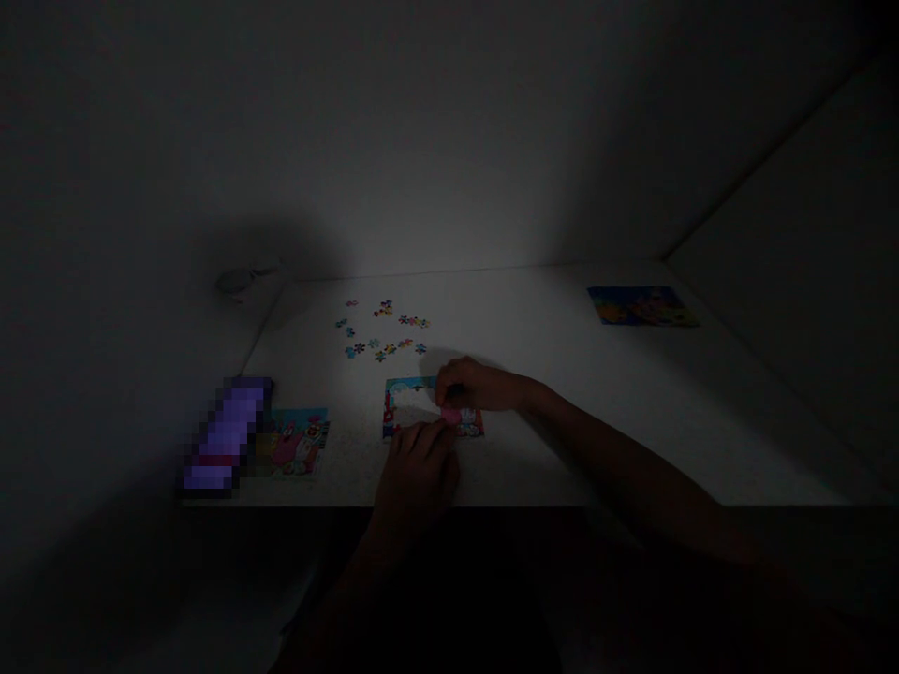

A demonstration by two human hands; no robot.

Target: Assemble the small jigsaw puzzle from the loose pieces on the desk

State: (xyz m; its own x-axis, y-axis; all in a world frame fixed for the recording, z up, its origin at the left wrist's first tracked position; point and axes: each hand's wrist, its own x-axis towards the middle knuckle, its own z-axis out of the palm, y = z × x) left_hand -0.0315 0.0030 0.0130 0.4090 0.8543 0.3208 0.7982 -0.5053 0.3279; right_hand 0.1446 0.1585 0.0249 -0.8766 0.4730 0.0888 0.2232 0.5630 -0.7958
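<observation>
A partly assembled jigsaw puzzle (389,412) lies near the front of the white table, its border and right side filled with colourful pieces and pale space showing in the middle. My left hand (421,463) rests on its lower edge, fingers bent slightly and laid on the surface, holding nothing visible. Over its upper right part, my right hand (478,384) points its pinched fingertips down; whatever lies between them is hidden in the dark. Beyond the hands, several loose jigsaw pieces (390,349) are scattered to the back left.
A colourful cartoon picture sheet (309,449) lies left of the puzzle, beside a blurred-out purple device (228,435). Another dark blue picture (642,306) is at the back right. Walls (449,187) enclose the table (534,477). Lighting is very dim.
</observation>
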